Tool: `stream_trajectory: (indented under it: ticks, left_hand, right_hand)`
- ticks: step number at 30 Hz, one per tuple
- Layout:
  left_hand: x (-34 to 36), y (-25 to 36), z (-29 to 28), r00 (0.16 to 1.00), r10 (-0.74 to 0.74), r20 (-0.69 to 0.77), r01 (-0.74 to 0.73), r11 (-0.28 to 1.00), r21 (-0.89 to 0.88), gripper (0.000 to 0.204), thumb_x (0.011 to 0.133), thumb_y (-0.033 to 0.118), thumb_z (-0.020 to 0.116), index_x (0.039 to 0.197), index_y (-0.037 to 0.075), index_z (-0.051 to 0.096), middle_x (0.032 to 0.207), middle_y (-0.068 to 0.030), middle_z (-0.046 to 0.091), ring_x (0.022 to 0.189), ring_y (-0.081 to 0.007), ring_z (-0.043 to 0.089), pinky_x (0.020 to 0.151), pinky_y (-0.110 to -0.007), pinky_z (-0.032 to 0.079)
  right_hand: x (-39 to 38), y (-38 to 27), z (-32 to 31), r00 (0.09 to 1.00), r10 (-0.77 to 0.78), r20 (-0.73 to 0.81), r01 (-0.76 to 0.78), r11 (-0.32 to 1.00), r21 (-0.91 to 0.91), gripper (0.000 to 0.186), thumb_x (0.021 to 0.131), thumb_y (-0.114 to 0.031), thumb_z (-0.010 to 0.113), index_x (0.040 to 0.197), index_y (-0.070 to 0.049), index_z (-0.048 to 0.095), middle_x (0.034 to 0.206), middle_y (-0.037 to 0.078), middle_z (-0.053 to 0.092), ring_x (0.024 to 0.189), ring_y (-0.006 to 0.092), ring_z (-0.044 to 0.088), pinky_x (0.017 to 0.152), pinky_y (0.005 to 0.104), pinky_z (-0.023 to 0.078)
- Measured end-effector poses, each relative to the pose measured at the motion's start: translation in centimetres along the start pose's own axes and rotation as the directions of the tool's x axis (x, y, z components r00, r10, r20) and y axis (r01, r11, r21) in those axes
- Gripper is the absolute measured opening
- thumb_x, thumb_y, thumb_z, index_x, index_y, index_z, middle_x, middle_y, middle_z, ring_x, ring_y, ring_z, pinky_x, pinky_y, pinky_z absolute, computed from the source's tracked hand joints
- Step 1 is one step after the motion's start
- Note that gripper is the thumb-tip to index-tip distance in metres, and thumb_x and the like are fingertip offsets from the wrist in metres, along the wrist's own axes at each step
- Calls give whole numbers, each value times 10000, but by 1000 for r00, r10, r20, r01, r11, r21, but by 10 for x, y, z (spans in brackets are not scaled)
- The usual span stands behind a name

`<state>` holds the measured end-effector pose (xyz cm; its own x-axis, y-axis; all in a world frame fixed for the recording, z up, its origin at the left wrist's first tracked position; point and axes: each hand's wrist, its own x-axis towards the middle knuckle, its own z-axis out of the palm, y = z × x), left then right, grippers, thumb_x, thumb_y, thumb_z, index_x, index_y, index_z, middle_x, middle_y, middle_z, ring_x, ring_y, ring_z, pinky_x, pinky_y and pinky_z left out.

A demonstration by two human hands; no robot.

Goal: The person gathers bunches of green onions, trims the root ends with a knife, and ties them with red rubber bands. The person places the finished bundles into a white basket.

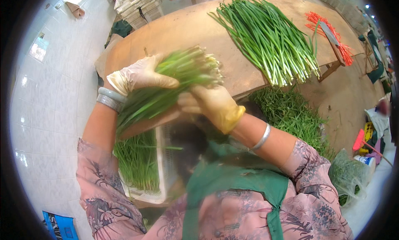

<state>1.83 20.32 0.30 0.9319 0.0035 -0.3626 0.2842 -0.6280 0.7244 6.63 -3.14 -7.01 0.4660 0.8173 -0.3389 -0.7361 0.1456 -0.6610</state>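
Observation:
A bunch of green chives [183, 68] with pale cut ends is held up over the near left part of the wooden table. Wearing a thin whitish glove, my left hand [143, 76] is closed round the bunch from the left, thumb across the leaves. My right hand [214, 105], in a yellowish glove, is beside the bunch's lower right side near the pale ends. Its fingers are stretched out and partly blurred, seeming to touch the stems. Motion smears the bunch's leaves and tips.
A large pile of chives [270, 40] lies on the table [174, 28], with a knife [330, 34] and orange-red ties [343, 49] to its right. Below are loose greens [286, 111] and a white crate [162, 169] with more chives. White crates [139, 9] stand behind, left.

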Motion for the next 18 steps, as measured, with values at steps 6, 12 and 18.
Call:
stream_trajectory:
  ticks: [6,12,18]
  left_hand:
    - [6,8,26,976,147,-162,1,737,676,1124,627,332,944,1542,14,374,1462,-205,517,1389,-298,470,1204,-389,290]
    - [3,24,36,990,-15,-142,77,894,441,1136,609,487,916,1503,16,398,1386,-218,601,1363,-347,529,1242,-573,55]
    - [-1,29,40,967,74,-242,91,791,606,1316,591,500,920,1600,35,214,1448,-228,554,1421,-360,466,1228,-626,11]
  right_hand:
    - [39,8,-40,833,-342,436,553,562,-615,296,1024,-83,495,1275,65,546,1110,220,702,963,327,727,831,432,611]
    - [-15,-62,-30,991,121,62,-11,524,-852,238,1025,-173,544,1081,8,689,899,110,747,844,257,743,775,354,604]
    - [9,-95,-53,779,-627,-13,581,730,-359,553,1059,-484,507,1348,-20,591,1400,161,599,1330,279,543,1172,444,370]
